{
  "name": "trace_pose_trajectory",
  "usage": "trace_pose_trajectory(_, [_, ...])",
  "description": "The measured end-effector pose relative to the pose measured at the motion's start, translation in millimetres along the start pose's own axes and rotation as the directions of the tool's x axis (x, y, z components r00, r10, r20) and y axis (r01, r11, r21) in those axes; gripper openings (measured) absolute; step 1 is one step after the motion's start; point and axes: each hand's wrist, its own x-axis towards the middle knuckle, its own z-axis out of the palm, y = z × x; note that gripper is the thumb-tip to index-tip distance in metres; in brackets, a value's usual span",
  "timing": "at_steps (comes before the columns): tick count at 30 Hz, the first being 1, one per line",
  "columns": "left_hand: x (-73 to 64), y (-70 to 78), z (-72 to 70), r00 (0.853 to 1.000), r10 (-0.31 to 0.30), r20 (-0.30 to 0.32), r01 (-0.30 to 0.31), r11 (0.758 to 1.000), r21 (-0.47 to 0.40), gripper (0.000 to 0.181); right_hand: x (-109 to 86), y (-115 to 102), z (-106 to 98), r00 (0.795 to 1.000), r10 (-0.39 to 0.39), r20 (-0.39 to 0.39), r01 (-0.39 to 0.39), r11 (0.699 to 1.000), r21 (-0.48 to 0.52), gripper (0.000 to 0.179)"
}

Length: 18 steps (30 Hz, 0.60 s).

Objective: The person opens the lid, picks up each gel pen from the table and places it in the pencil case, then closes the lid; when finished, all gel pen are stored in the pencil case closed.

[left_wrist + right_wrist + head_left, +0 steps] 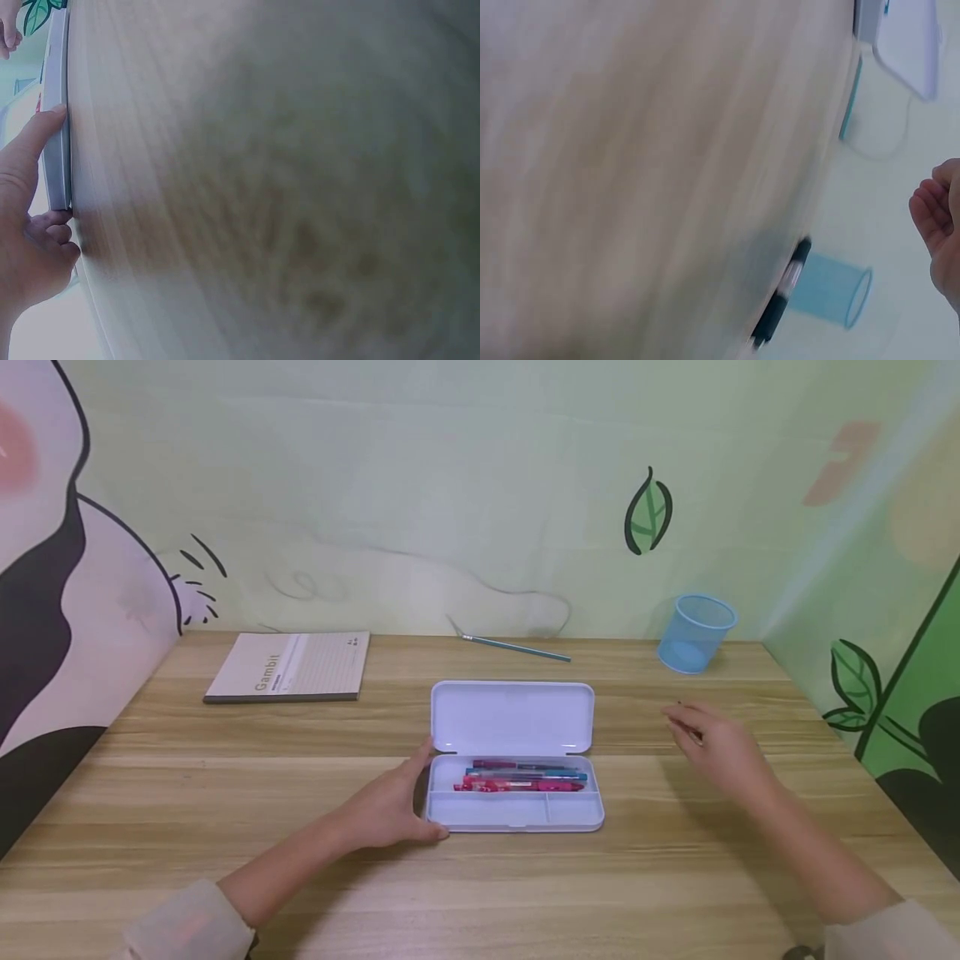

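A white pencil case [483, 811] lies with its lid raised at mid-table; several pens [517, 775] fill its rear compartment. My left hand [390, 806] holds the case's left end, thumb at the front edge and fingers at the side. To the right of the case, my right hand [723, 756] is raised above the table with fingers loosely curled. In the right wrist view that hand [941, 217] holds nothing. A black pen [780, 292] appears there on the table, apart from the fingers; in the head view the hand mostly hides it.
A blue mesh pen cup [697, 633] stands at the back right. A thin blue paintbrush [517, 648] lies behind the case, near the wall. At the back left is a notebook [288, 666] with a dark spine.
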Motion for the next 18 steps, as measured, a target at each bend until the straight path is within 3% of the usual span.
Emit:
trace_pose_trajectory(10, [0.1, 0.3, -0.4, 1.0, -0.011, 0.001, 0.011, 1.0, 0.013, 0.121, -13.8, 32.8, -17.1, 0.979, 0.204, 0.023, -0.204, 0.979, -0.005, 0.022])
trace_pose_trajectory(18, [0.0, -0.3, -0.4, 1.0, 0.004, -0.005, -0.004, 1.0, 0.031, 0.121, -19.4, 48.0, -20.2, 0.962, 0.264, 0.072, -0.259, 0.963, -0.074, 0.026])
